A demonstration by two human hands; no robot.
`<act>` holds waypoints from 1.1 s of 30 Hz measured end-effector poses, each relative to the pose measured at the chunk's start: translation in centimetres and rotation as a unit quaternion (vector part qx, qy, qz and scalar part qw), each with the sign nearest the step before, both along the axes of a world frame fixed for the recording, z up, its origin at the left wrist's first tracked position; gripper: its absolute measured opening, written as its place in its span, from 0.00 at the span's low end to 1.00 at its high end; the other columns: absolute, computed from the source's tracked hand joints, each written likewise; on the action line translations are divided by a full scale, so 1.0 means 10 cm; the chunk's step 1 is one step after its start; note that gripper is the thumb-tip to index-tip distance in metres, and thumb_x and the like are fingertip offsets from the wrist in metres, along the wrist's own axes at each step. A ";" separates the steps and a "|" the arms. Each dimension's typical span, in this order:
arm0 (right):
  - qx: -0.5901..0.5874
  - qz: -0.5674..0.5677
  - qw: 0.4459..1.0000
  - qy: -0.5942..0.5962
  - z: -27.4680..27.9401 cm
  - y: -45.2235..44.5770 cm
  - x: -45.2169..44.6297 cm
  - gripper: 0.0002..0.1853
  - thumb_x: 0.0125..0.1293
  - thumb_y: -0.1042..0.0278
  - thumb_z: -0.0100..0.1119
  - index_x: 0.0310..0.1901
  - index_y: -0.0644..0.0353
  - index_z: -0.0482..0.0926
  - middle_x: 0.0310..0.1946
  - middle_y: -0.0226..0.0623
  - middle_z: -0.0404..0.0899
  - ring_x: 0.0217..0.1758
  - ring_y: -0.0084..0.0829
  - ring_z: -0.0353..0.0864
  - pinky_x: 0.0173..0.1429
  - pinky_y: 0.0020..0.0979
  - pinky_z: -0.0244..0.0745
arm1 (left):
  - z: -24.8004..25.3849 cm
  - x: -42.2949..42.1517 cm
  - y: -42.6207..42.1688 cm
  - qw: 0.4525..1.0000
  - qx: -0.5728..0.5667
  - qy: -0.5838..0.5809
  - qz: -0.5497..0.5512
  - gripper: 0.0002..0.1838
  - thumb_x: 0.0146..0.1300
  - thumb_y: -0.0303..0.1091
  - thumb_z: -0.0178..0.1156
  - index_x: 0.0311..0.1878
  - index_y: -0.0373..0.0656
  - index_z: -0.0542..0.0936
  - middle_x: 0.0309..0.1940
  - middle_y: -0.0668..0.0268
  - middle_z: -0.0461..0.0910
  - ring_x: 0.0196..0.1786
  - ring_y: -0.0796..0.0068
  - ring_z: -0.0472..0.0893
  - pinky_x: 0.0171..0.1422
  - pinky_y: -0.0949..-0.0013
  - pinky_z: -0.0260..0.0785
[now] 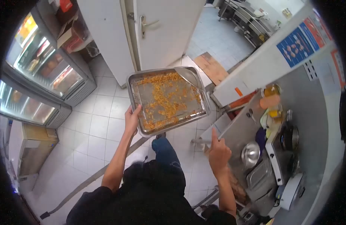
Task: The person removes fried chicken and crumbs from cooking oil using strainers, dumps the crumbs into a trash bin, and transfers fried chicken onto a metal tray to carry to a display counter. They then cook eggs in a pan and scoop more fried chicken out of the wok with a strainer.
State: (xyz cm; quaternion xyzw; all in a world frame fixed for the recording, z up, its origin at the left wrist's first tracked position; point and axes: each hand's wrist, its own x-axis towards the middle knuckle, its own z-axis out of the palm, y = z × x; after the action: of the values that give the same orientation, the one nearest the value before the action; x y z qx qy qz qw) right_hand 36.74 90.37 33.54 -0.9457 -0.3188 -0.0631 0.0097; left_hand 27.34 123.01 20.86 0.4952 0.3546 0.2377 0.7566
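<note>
My left hand point(132, 119) grips the near left rim of a rectangular metal tray point(207, 103), thumb over the edge. Small orange-yellow food pieces point(164, 101) are scattered across the tray's bottom and thicker along its far side. A curved, shiny, greyish piece point(188, 77) lies in the tray's far right corner; its kind is unclear. Apart from the tray, my right hand point(220, 152) is raised near the corner of the metal counter, index finger stretched out and the others curled. I see nothing held in it, though its palm is hidden.
Lit glass-front fridges point(49, 71) stand on the left. Ahead are a white door point(165, 41) and an opening into another room. At right, the metal counter point(236, 144) carries a steel bowl point(251, 154), a smaller metal tray point(260, 174) and bottles. A strap-like strip point(94, 178) crosses the tiled floor.
</note>
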 end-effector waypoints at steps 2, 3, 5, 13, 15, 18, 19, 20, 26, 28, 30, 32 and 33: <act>0.007 0.005 1.000 0.011 -0.12 0.17 0.64 0.29 0.59 0.75 0.53 0.65 0.46 0.69 0.24 0.42 0.71 0.20 0.43 0.76 0.22 0.41 0.70 | 0.06 0.57 0.21 1.000 0.006 0.012 0.010 0.17 0.66 0.38 0.58 0.52 0.35 0.76 0.43 0.63 0.79 0.43 0.76 0.77 0.46 0.69 0.71; -0.013 0.025 0.999 0.020 -0.15 0.24 0.88 0.30 0.59 0.75 0.53 0.65 0.45 0.69 0.23 0.41 0.70 0.19 0.42 0.76 0.22 0.41 0.70 | 0.11 0.80 0.29 1.000 0.010 0.025 0.016 0.18 0.66 0.38 0.58 0.52 0.36 0.76 0.42 0.63 0.79 0.43 0.75 0.78 0.46 0.69 0.71; -0.036 0.042 0.998 0.031 -0.07 0.27 1.25 0.30 0.58 0.75 0.54 0.65 0.44 0.68 0.23 0.40 0.69 0.19 0.42 0.76 0.21 0.41 0.70 | 0.03 1.25 0.47 1.000 -0.003 0.024 0.016 0.18 0.66 0.38 0.59 0.53 0.36 0.76 0.43 0.63 0.79 0.43 0.76 0.77 0.44 0.70 0.70; -0.034 -0.029 0.999 -0.031 -0.29 0.49 3.52 0.29 0.60 0.73 0.53 0.64 0.42 0.68 0.22 0.38 0.67 0.18 0.41 0.73 0.20 0.39 0.68 | -0.39 3.70 0.55 0.999 -0.038 0.003 0.021 0.21 0.64 0.41 0.61 0.54 0.36 0.76 0.42 0.64 0.80 0.39 0.77 0.75 0.40 0.71 0.67; -0.042 -0.050 0.997 -0.032 -0.52 0.66 4.27 0.28 0.61 0.73 0.54 0.64 0.42 0.68 0.23 0.39 0.68 0.20 0.43 0.73 0.21 0.40 0.68 | -0.53 4.56 0.66 0.999 -0.033 -0.030 0.005 0.20 0.65 0.39 0.59 0.55 0.36 0.76 0.43 0.64 0.80 0.41 0.76 0.76 0.43 0.71 0.68; -0.018 -0.044 0.996 0.073 -0.55 0.63 5.15 0.27 0.62 0.72 0.52 0.64 0.42 0.68 0.24 0.42 0.71 0.24 0.45 0.77 0.24 0.42 0.72 | -0.55 5.83 0.70 1.000 -0.003 -0.024 -0.013 0.19 0.66 0.36 0.58 0.55 0.35 0.75 0.44 0.64 0.80 0.44 0.76 0.77 0.47 0.70 0.69; -0.022 -0.050 0.996 0.073 -0.48 0.56 5.38 0.27 0.62 0.72 0.52 0.64 0.42 0.68 0.24 0.42 0.71 0.24 0.45 0.77 0.24 0.42 0.72 | -0.54 6.19 0.64 1.000 -0.008 -0.024 -0.018 0.19 0.66 0.36 0.58 0.55 0.35 0.75 0.44 0.64 0.80 0.44 0.76 0.77 0.47 0.70 0.69; 0.022 -0.081 0.994 0.069 -0.35 0.31 5.36 0.24 0.64 0.72 0.52 0.63 0.44 0.70 0.24 0.42 0.74 0.24 0.43 0.78 0.26 0.42 0.71 | -0.44 6.32 0.40 0.999 -0.012 -0.030 -0.036 0.18 0.66 0.35 0.58 0.56 0.35 0.75 0.44 0.64 0.80 0.45 0.75 0.77 0.49 0.70 0.69; 0.162 -0.269 0.932 0.182 -0.34 0.43 6.29 0.17 0.71 0.64 0.47 0.60 0.51 0.73 0.27 0.55 0.76 0.29 0.56 0.75 0.33 0.47 0.67 | -0.63 7.71 0.18 0.990 -0.109 -0.006 -0.088 0.18 0.66 0.34 0.57 0.56 0.35 0.73 0.45 0.62 0.79 0.44 0.74 0.79 0.48 0.69 0.73; 0.190 -0.273 0.928 0.168 -0.35 0.41 6.43 0.17 0.71 0.63 0.46 0.60 0.50 0.73 0.27 0.54 0.77 0.31 0.56 0.76 0.35 0.47 0.69 | -0.51 7.88 0.07 0.992 -0.093 -0.041 -0.071 0.19 0.66 0.33 0.57 0.56 0.34 0.73 0.45 0.62 0.79 0.44 0.73 0.79 0.48 0.69 0.73; 0.245 -0.249 0.928 0.125 -0.74 0.32 6.45 0.18 0.71 0.62 0.45 0.60 0.50 0.73 0.25 0.51 0.77 0.29 0.51 0.78 0.36 0.44 0.71 | -0.72 7.91 0.07 0.990 -0.114 -0.060 -0.064 0.19 0.66 0.33 0.56 0.56 0.33 0.71 0.45 0.60 0.79 0.46 0.71 0.80 0.50 0.68 0.75; 0.282 -0.255 0.901 0.207 -0.79 0.43 6.52 0.18 0.71 0.62 0.45 0.60 0.51 0.73 0.23 0.49 0.77 0.28 0.46 0.79 0.36 0.42 0.71 | -1.00 7.88 0.15 0.986 -0.155 -0.041 -0.047 0.18 0.65 0.32 0.57 0.54 0.33 0.72 0.45 0.60 0.79 0.45 0.71 0.80 0.49 0.67 0.75; 0.306 -0.277 0.868 0.278 -0.84 0.45 6.60 0.18 0.71 0.63 0.44 0.60 0.52 0.74 0.22 0.46 0.76 0.27 0.41 0.79 0.36 0.40 0.71 | -1.10 7.87 0.16 0.983 -0.174 -0.039 -0.041 0.17 0.64 0.32 0.57 0.54 0.33 0.72 0.45 0.59 0.79 0.45 0.71 0.81 0.49 0.66 0.76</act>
State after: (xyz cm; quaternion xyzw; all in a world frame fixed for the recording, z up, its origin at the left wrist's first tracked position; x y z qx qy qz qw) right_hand 102.76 94.86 25.11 -0.9233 0.0072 0.1079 0.3685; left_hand 106.08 124.62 9.87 0.3607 0.3403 0.1606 0.8534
